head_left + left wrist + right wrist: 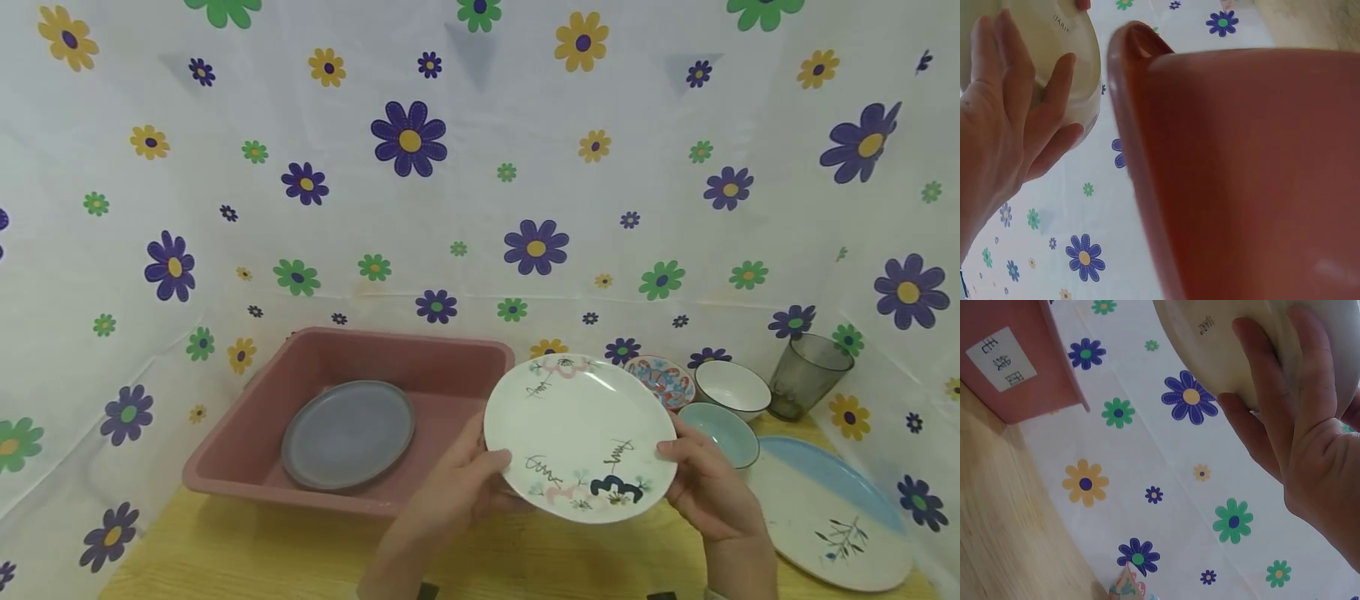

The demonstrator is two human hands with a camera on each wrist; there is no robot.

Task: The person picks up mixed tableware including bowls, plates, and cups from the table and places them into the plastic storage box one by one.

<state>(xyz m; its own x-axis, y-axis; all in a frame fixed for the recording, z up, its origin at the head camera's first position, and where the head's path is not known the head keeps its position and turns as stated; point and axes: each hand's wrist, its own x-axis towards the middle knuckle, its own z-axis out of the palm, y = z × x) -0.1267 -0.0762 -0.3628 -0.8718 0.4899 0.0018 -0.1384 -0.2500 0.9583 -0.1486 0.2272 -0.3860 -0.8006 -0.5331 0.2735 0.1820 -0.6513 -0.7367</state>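
A white plate with flower drawings [581, 425] is held up by both hands above the table's middle, its face tilted toward the head camera. The left hand [468, 475] grips its left edge, thumb on the rim; in the left wrist view that hand's [1019, 106] fingers spread under the plate's underside [1054, 37]. The right hand [708, 475] grips the right edge the same way, and in the right wrist view its [1297, 400] fingers support the underside [1210, 350].
A pink basin [255, 492] at left holds a grey plate [348, 433]. At right stand a patterned dish [660, 382], a white bowl [732, 387], a light green bowl [723, 433], a grey glass [808, 379] and a large blue-and-white oval plate [825, 508]. A flowered sheet [465, 208] hangs behind.
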